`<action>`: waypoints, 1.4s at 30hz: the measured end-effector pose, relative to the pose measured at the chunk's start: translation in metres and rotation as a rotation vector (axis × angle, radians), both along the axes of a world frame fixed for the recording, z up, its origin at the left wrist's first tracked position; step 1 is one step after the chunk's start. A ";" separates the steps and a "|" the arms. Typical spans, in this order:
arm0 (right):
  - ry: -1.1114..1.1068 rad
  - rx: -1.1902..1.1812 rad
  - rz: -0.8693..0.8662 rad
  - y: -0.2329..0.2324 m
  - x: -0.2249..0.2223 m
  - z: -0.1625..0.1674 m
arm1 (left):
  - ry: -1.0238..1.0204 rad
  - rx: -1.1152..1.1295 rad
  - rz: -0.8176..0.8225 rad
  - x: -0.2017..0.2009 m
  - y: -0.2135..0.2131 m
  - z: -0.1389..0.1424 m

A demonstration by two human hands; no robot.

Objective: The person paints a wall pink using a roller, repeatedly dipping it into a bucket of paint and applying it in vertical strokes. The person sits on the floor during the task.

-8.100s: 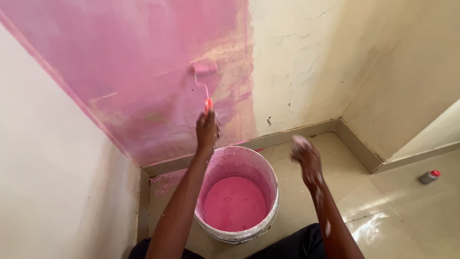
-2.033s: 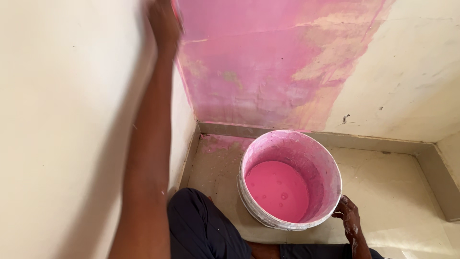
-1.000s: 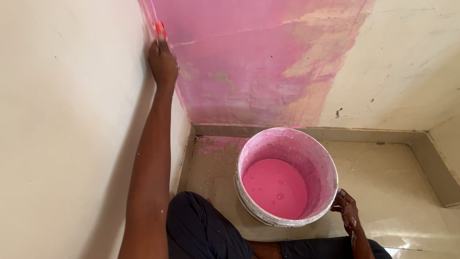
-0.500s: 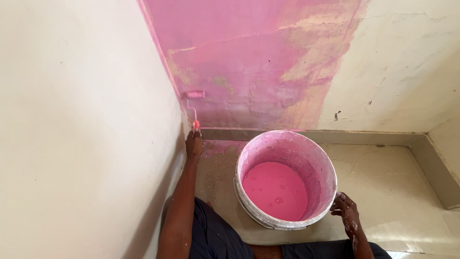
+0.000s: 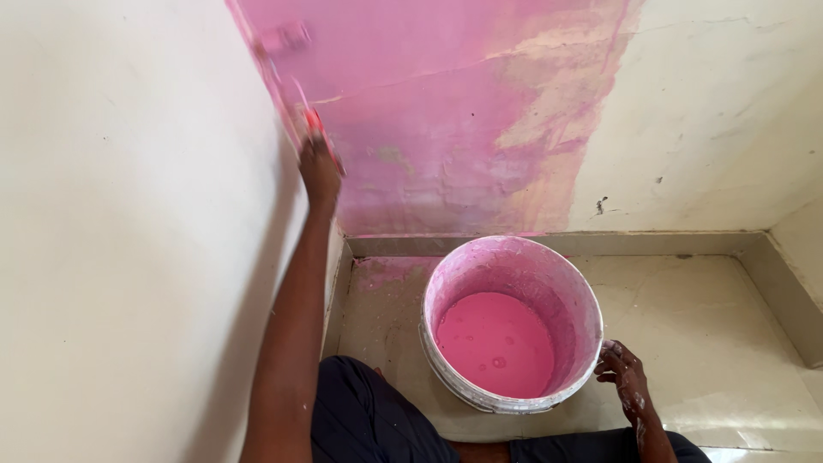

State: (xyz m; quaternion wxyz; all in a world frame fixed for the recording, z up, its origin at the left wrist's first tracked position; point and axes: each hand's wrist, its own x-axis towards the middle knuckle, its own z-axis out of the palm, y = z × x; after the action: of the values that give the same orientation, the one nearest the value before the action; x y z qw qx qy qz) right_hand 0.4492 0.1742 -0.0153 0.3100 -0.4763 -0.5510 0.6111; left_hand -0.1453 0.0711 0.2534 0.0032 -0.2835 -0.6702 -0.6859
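A small paint roller (image 5: 287, 39), its sleeve coated pink and blurred, lies against the pink-painted wall (image 5: 446, 129) close to the corner with the cream side wall (image 5: 129, 240), and the left hand (image 5: 319, 167) has its fingers closed around the roller's red handle, arm stretched upward. Below, on the floor (image 5: 711, 343), stands a white bucket (image 5: 512, 321) holding pink paint. The right hand (image 5: 624, 377), flecked with paint, rests just beside the bucket's rim with its fingers loosely curled and holding nothing.
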 end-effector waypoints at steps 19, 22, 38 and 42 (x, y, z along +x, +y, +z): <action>-0.013 -0.036 -0.014 -0.001 0.000 -0.002 | 0.014 -0.391 0.077 0.083 -0.010 -0.129; 0.003 -0.015 -0.004 -0.002 0.000 0.000 | 0.184 -0.232 0.075 0.057 0.011 -0.067; 0.030 -0.035 -0.028 -0.003 -0.003 0.000 | -0.126 -0.574 -0.042 0.116 -0.004 -0.169; 0.031 -0.045 -0.039 -0.002 -0.003 -0.001 | -0.054 -0.655 -0.022 0.127 -0.020 -0.194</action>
State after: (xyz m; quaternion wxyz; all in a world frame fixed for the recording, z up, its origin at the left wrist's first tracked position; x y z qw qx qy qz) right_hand 0.4465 0.1720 -0.0162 0.3195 -0.4842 -0.5229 0.6246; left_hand -0.0187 0.0507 0.0592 -0.1130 -0.2584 -0.8521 -0.4409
